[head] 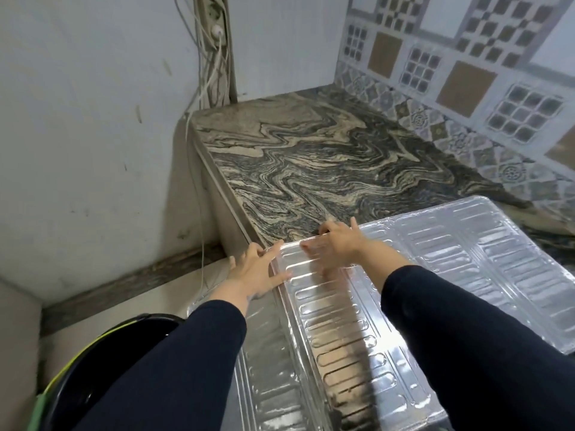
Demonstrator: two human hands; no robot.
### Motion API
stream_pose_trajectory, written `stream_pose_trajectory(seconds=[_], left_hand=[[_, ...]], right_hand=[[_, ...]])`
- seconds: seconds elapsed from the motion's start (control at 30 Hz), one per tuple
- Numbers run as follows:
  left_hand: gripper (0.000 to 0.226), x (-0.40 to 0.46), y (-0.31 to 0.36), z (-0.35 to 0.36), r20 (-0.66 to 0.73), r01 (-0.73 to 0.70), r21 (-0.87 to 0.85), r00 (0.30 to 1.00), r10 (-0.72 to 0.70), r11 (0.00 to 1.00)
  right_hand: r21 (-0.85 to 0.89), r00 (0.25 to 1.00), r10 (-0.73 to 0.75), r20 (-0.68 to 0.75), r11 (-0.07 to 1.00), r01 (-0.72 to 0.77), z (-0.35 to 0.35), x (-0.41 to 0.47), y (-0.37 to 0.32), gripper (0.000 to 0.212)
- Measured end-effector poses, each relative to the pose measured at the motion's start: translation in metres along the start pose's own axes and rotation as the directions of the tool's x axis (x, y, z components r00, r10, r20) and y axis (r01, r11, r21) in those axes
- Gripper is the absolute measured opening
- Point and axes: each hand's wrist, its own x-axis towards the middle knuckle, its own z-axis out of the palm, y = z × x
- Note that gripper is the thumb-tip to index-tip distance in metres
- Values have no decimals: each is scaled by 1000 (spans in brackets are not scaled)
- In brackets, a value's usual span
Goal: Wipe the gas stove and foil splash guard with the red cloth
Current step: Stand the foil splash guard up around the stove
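The foil splash guard [466, 275] lies flat and partly unfolded on the marbled countertop [311, 157], and its left panel hangs over the counter's left edge. My left hand [252, 272] is at the guard's far-left corner, with its fingers spread on the outer panel and its thumb on the raised fold. My right hand [337, 244] rests on the middle panel, its fingers curled over the guard's far edge. Both arms are in dark sleeves. No red cloth and no gas stove are in view.
A black bucket with a yellow-green rim [93, 368] stands on the floor at the lower left, under my left arm. White cables and a power strip [214, 35] hang in the wall corner. Patterned tiles [466, 73] back the counter on the right.
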Motion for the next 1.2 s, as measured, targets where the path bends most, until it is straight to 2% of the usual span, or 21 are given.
stream_pose_trajectory(seconds=[0.2,0.27,0.37,0.5,0.63,0.77,0.9,1.07,1.2], left_hand=[[85,-4,2,-13,-70,-71,122,994,79,990],[85,-9,4,-18,-103,-89,151,989,105,985],[86,-15,9,-34,-150,-111,147,980,133,983],[85,-29,17,-58,-217,-144,173,959,180,974],[85,-48,22,-82,-272,-130,247,942,198,960],[87,-68,21,-114,-372,-103,375,894,251,921],[84,-87,20,-145,-479,-54,452,827,294,890],[84,-100,46,-173,-541,-78,474,760,360,877],[81,-99,77,-202,-615,-109,478,667,420,872]], right_hand=[[-34,999,-33,9,999,33,-2,-10,-1,64],[-93,998,-55,4,994,55,-3,-16,-1,69],[-141,996,-54,-65,989,44,-7,-26,0,68],[-81,991,-53,-122,996,44,-23,-37,0,85],[-96,976,-91,-195,993,74,-42,-47,-1,90],[-161,957,-93,-273,986,50,-67,-69,9,84],[-215,903,-82,-422,977,-11,-92,-99,24,80],[-258,828,-94,-553,964,-63,-126,-131,27,79],[-291,744,-100,-660,948,-130,-165,-161,40,83]])
